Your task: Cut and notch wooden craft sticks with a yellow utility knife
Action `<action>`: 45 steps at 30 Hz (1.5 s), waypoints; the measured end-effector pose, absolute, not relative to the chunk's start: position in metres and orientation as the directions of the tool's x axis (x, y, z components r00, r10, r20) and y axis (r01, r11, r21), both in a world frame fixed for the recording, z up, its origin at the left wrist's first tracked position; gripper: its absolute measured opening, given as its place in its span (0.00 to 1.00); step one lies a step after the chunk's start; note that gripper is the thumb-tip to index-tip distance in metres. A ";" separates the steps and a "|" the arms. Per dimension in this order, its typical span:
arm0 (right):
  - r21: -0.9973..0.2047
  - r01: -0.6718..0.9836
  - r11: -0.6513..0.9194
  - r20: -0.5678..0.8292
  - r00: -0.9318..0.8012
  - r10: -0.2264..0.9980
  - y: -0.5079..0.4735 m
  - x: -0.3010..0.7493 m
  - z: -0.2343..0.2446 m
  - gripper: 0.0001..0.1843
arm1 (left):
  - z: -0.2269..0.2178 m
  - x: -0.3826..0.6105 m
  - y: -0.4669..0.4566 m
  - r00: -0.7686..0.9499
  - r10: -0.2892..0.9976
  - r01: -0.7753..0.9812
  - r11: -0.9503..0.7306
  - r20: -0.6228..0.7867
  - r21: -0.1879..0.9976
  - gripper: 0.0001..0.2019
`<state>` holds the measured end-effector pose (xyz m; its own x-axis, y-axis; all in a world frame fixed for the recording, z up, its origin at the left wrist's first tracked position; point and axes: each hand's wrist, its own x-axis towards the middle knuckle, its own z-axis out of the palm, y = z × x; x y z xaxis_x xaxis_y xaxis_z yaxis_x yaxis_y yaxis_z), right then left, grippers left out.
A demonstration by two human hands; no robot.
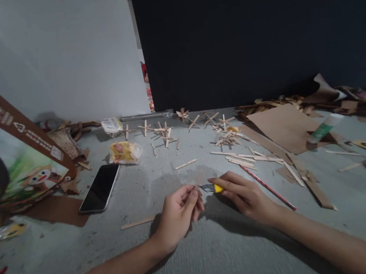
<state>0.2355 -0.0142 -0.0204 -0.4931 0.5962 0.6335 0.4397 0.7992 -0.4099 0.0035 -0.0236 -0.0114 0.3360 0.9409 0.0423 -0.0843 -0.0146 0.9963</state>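
Both my hands rest low on the grey floor in the middle of the view. My right hand (244, 194) is closed around a small yellow utility knife (216, 188), whose grey blade points left. My left hand (179, 211) sits just left of the blade with its fingers pinched together; what they hold is hidden, perhaps a small wooden piece. A red pencil (268, 187) lies on the floor just right of my right hand. Loose ice-cream sticks (242, 159) lie beyond the hands.
A black phone (100, 187) lies at left beside a printed cardboard box (9, 160). Glued stick crosses (165, 133) and a yellow packet (124, 151) lie further back. Brown cardboard sheets (282, 128) and scraps fill the right. A single stick (137, 223) lies near my left wrist.
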 end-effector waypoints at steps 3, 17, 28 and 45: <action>-0.422 0.438 0.794 0.623 -0.495 0.605 -0.013 0.235 -0.019 0.25 | -0.010 0.003 -0.025 0.351 0.936 -0.077 -0.011 0.037 0.997 0.23; -0.439 0.419 0.795 0.606 -0.515 0.606 -0.013 0.238 -0.017 0.24 | -0.010 0.004 -0.024 0.385 0.922 -0.084 -0.008 0.040 0.996 0.25; -0.469 0.414 0.780 0.574 -0.529 0.626 -0.014 0.237 -0.016 0.23 | -0.007 0.002 -0.026 0.415 0.910 -0.066 0.036 -0.005 0.997 0.26; -0.452 0.402 0.796 0.592 -0.533 0.605 -0.013 0.235 -0.018 0.25 | -0.010 0.003 -0.026 0.396 0.918 -0.144 0.065 -0.003 0.987 0.26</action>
